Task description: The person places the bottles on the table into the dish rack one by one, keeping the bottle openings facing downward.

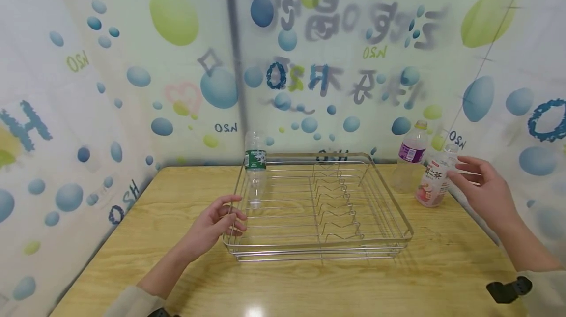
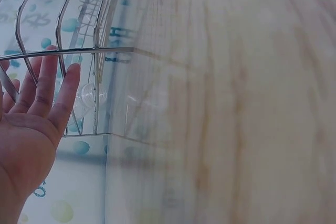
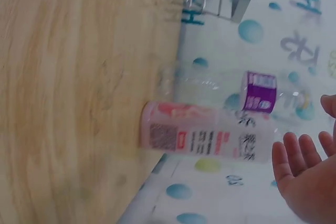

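Observation:
A rectangular metal wire dish rack (image 1: pixel 327 244) stands in the middle of the wooden table. At its left front corner, my left hand (image 1: pixel 212 228) has loosely bent fingers at the rim; in the left wrist view these fingers overlap the side wires. A clear plastic bottle with a green label (image 1: pixel 255 159) stands upright in the rack's back left part. To the rack's right, my right hand (image 1: pixel 486 189) reaches beside the upper part of a bottle with a white and pink label (image 1: pixel 433 182), thumb and fingers spread apart. The right wrist view shows that bottle (image 3: pixel 205 132) just beyond the fingertips.
A clear bottle with a purple label and yellow-rimmed neck (image 1: pixel 411 155) stands just behind and left of the pink-labelled one. Patterned curtains (image 1: pixel 287 125) close off the table's (image 1: pixel 283 287) back and sides. A row of bent wire dividers (image 1: pixel 338 204) runs inside the rack.

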`<control>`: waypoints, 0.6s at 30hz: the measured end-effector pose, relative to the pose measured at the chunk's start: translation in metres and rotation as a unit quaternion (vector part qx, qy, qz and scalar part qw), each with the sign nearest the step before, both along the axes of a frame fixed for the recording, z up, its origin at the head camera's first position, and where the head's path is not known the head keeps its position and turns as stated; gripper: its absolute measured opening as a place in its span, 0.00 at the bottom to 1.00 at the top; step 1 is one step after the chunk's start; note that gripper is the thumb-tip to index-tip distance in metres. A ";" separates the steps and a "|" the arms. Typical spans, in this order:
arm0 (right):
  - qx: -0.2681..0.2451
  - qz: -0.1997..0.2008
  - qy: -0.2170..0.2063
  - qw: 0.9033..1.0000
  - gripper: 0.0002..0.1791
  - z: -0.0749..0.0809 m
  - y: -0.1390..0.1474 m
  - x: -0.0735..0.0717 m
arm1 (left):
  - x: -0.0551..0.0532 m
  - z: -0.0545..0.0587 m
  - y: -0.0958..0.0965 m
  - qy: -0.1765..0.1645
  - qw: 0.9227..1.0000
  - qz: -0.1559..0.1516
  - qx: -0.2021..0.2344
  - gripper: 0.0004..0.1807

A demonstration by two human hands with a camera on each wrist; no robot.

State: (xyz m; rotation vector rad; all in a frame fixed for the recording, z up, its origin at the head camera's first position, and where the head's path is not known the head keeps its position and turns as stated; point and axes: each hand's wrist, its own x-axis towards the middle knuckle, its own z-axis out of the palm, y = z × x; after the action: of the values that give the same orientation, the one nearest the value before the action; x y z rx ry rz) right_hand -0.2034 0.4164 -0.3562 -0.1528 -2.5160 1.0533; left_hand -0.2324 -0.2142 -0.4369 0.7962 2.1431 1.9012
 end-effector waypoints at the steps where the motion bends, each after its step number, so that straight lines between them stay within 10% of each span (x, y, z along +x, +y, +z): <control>1: -0.004 -0.007 -0.006 1.000 0.42 -0.001 0.004 -0.001 | 0.000 0.000 0.000 0.000 1.000 0.000 0.001 0.24; 18: -0.057 0.022 -0.097 0.993 0.61 -0.033 0.039 -0.040 | 0.001 -0.001 0.000 -0.003 1.000 -0.004 0.009 0.24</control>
State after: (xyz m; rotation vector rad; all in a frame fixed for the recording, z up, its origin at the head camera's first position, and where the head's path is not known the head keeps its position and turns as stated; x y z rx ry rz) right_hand -0.2439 0.4558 -0.3895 -0.2433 -2.6417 1.2545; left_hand -0.2318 -0.2143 -0.4377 0.7999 2.1184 1.9197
